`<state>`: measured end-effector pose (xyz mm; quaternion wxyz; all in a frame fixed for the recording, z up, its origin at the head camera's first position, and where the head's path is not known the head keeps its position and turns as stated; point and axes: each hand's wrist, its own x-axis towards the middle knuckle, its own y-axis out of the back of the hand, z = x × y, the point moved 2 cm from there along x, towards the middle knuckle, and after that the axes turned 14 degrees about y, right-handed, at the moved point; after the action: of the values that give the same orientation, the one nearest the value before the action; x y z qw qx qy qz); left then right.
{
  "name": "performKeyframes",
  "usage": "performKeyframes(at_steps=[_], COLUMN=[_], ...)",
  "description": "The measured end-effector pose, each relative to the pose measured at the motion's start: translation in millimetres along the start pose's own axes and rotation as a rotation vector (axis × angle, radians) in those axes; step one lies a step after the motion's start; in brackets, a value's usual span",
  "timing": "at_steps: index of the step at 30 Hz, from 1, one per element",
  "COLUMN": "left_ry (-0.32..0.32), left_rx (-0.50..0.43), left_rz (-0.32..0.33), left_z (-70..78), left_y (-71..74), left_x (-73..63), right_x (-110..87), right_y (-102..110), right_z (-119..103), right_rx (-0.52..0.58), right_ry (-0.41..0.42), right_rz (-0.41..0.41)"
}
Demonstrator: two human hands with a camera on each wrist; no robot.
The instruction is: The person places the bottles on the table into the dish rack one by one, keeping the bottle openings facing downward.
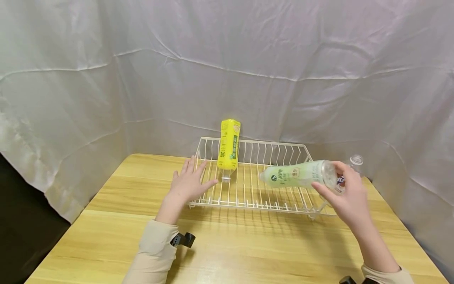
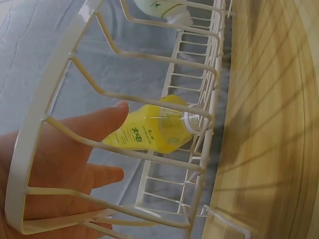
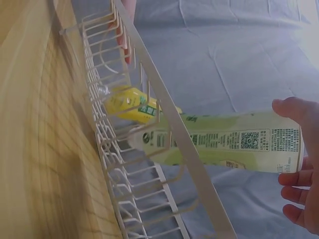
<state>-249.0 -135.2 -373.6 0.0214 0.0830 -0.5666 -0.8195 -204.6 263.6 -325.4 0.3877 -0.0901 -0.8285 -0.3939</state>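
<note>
A white wire dish rack (image 1: 244, 204) stands on the table. In it, a yellow-labelled plastic bottle (image 1: 228, 146) is propped neck down near the left end. My right hand (image 1: 349, 195) grips a clear bottle with a pale green label (image 1: 294, 174) by its base, thumb on one side and fingers on the other. That bottle points left over the right part of the rack, its neck low among the wires in the right wrist view. At the rack's left end my left hand (image 1: 186, 183) spreads its fingers, holding nothing; the left wrist view shows it behind the side wires.
Another clear bottle (image 1: 356, 161) stands upright behind my right hand, partly hidden by it. Grey cloth (image 1: 262, 102) hangs close behind the rack and along both sides. The wooden table (image 1: 227, 244) extends in front.
</note>
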Motion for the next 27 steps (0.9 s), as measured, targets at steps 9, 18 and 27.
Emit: performKeyframes(at_steps=[9, 18, 27], left_ry=[0.005, 0.003, 0.015], left_rx=[0.030, 0.025, 0.026], left_rz=[0.019, 0.023, 0.028], left_z=[1.4, 2.4, 0.9], left_y=[-1.7, -2.7, -1.7], left_x=[1.7, 0.7, 1.6], right_x=[15.3, 26.1, 54.2], right_y=[-21, -34, -49], right_z=[-3, -7, -14], right_rx=[0.009, -0.025, -0.099], right_ry=[0.010, 0.004, 0.073], right_rz=[-0.049, -0.127, -0.198])
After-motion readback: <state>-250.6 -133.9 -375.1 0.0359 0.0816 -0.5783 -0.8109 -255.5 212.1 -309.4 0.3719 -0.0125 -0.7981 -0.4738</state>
